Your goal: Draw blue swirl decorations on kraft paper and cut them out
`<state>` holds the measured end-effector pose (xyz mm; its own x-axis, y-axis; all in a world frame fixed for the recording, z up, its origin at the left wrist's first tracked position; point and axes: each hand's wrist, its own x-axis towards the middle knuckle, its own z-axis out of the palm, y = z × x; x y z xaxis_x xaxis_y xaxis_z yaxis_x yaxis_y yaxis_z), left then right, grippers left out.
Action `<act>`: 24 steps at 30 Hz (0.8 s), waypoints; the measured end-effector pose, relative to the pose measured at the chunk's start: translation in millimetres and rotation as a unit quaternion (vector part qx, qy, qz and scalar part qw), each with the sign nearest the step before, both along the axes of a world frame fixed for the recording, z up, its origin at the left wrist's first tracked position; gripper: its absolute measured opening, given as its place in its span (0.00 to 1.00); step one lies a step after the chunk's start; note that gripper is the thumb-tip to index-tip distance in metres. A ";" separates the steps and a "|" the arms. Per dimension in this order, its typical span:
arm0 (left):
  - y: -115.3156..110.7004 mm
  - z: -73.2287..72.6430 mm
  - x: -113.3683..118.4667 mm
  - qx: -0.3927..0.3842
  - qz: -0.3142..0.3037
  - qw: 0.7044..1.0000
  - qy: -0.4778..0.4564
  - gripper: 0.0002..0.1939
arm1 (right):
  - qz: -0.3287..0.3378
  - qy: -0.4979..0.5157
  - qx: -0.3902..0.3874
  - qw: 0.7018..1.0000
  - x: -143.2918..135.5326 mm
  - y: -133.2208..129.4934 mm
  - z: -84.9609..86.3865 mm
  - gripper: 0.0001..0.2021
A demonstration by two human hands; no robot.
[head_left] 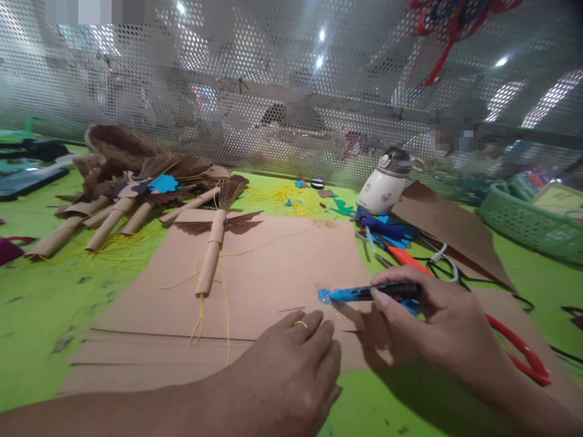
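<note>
My right hand [437,321] grips a black pen-like tool [387,291] whose front end is coated blue. Its tip touches a small blue patch [325,296] on a stack of brown paper sheets [264,267]. What the tool is exactly, I cannot tell. My left hand [291,358], with a ring on one finger, rests on the near edge of the sheets, fingers loosely laid down and nothing visible in it. Farther left on the paper lies a brown paper figure [213,258] with a rolled tube body, pleated wings and yellow string.
More rolled paper figures [109,221] pile at the left. Behind the sheets are yellow string scraps [282,197] and a white bottle [385,182]. Red-handled scissors [519,349] and cables lie at the right, near a green basket [523,221]. A perforated metal screen [273,91] stands behind.
</note>
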<state>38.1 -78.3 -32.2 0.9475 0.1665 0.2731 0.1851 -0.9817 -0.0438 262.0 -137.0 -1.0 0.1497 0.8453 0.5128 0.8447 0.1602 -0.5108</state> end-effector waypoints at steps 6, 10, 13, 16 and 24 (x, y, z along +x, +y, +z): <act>-1.3 -1.7 -2.1 0.008 -0.001 1.000 -0.012 0.15 | -0.015 0.029 -0.004 0.999 -3.0 -2.1 -1.4 0.05; -1.2 -2.2 -1.9 0.014 0.001 1.000 -0.019 0.16 | -0.020 0.053 -0.001 0.998 -4.4 -2.0 -3.3 0.04; -1.2 -2.2 -1.6 0.011 -0.001 1.000 -0.014 0.15 | -0.047 0.074 -0.001 0.996 -8.1 -1.5 -2.3 0.05; -1.9 -1.1 -1.9 0.010 -0.003 1.000 -0.008 0.16 | -0.046 0.080 -0.001 0.996 -10.7 -0.8 -2.1 0.05; 0.3 1.3 -1.5 0.010 -0.014 1.000 0.006 0.17 | -0.011 0.018 0.012 1.000 -3.9 1.6 -4.1 0.04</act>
